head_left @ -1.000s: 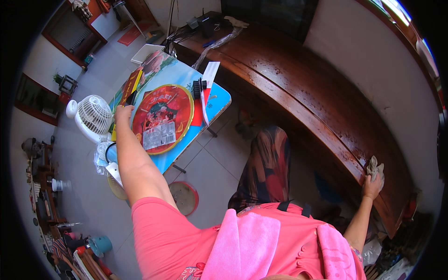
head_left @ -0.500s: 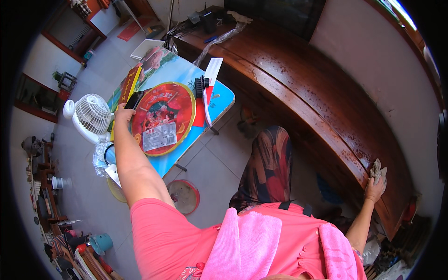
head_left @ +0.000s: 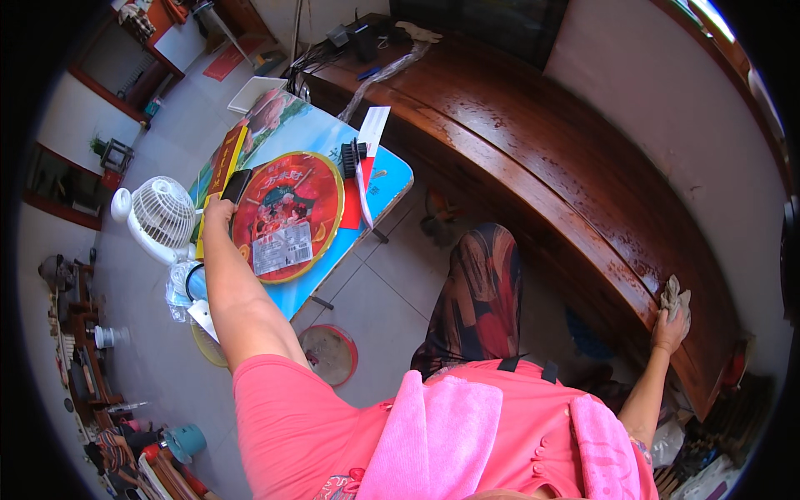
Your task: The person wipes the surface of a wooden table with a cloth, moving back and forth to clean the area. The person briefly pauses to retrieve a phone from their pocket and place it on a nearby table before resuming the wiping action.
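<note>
My left hand point(head_left: 219, 209) reaches over the small blue table and is closed on the lower end of a black phone point(head_left: 238, 184). Its fingers are partly hidden. Beside the phone lies a round red box lid point(head_left: 289, 200) with a gold rim and a white label. Far to the right, my right hand point(head_left: 668, 330) is closed on a crumpled grey-white cloth point(head_left: 675, 295), pressed on the long dark-wood cabinet top point(head_left: 575, 175). Wet-looking patches show on the wood near the cloth.
A white fan point(head_left: 163, 212) and a yellow-red box point(head_left: 223, 171) are at the table's left side. A black brush point(head_left: 353, 157) lies at its right. Below stands a red-rimmed round basin point(head_left: 328, 354). A glove point(head_left: 418, 32) rests on the cabinet's far end.
The view has shifted slightly, so the table and its things sit a little lower and further left. Both hands stay in nearly the same places, the right still on the cloth.
</note>
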`<state>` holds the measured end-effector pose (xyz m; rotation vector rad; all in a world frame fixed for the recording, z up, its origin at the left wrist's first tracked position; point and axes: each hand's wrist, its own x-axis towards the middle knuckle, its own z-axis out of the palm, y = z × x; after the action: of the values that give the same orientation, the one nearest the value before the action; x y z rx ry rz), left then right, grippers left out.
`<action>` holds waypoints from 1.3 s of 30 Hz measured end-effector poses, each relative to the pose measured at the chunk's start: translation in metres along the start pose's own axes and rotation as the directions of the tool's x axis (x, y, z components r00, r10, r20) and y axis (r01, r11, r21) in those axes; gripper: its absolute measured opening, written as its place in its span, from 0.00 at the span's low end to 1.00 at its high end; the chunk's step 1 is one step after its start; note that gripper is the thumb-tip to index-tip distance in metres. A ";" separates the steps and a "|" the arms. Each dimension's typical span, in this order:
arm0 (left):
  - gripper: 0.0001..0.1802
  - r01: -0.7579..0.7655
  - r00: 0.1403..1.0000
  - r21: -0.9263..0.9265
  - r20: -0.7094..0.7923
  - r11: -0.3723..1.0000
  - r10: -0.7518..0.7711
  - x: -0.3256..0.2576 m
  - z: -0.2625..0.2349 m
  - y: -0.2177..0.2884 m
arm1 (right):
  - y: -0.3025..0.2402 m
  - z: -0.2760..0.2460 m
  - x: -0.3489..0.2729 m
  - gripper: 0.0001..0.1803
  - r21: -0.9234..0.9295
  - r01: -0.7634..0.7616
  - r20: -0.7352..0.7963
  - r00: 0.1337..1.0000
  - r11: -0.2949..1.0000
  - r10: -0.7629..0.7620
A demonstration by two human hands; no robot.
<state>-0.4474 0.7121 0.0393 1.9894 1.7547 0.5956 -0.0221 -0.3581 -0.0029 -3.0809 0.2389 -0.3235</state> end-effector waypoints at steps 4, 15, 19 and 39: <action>0.28 -0.025 0.998 0.006 -0.062 1.000 0.026 0.009 0.006 0.015 | 0.002 -0.004 -0.002 0.33 0.030 0.057 -0.067 0.996 0.998 -0.054; 0.32 -0.385 0.894 -0.686 -0.112 0.617 0.433 -0.137 0.013 0.276 | -0.028 0.009 0.008 0.38 0.002 0.050 -0.042 0.998 0.999 -0.050; 0.24 -0.469 0.628 -0.763 0.066 0.445 0.775 -0.275 0.061 0.346 | -0.126 -0.011 0.006 0.31 0.111 0.286 -0.172 0.949 0.952 -0.266; 0.32 -0.883 -0.318 -0.441 0.310 -0.161 0.896 -0.619 0.275 0.392 | 0.048 -0.028 0.010 0.35 0.142 -0.186 -0.003 0.982 0.972 0.189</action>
<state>-0.0403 0.0438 0.0118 2.7545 -0.6862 0.2632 -0.0256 -0.4080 0.0236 -2.8884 0.4817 -0.3409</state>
